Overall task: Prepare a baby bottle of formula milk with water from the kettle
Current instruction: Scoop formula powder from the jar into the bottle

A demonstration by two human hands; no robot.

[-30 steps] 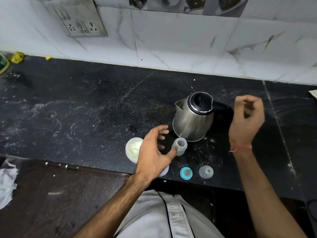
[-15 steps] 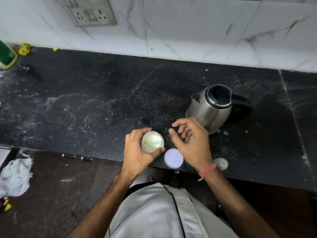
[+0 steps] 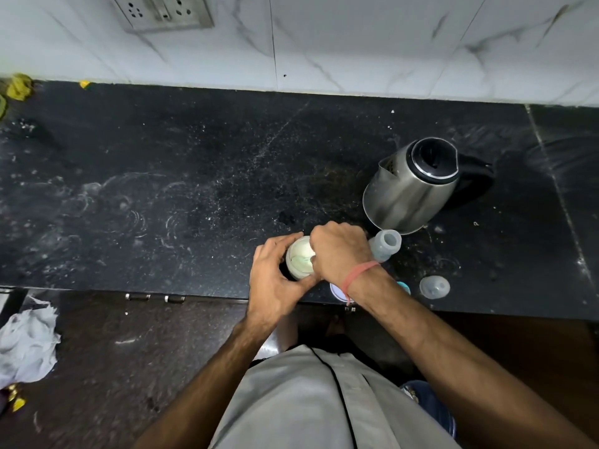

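Gripping the open formula tin (image 3: 299, 259) from its left side, the left hand (image 3: 275, 280) steadies it near the front edge of the black worktop (image 3: 162, 189). The right hand (image 3: 342, 254) reaches into the tin's mouth, fingers curled; what they hold is hidden. Just right of that hand stands the open baby bottle (image 3: 385, 244), with the steel kettle (image 3: 411, 186) behind it and a clear bottle cap (image 3: 434, 287) lying in front.

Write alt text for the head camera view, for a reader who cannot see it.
A person's left hand grips an open formula tin on a black counter while the right hand reaches into it. A steel kettle and an open baby bottle stand just right.
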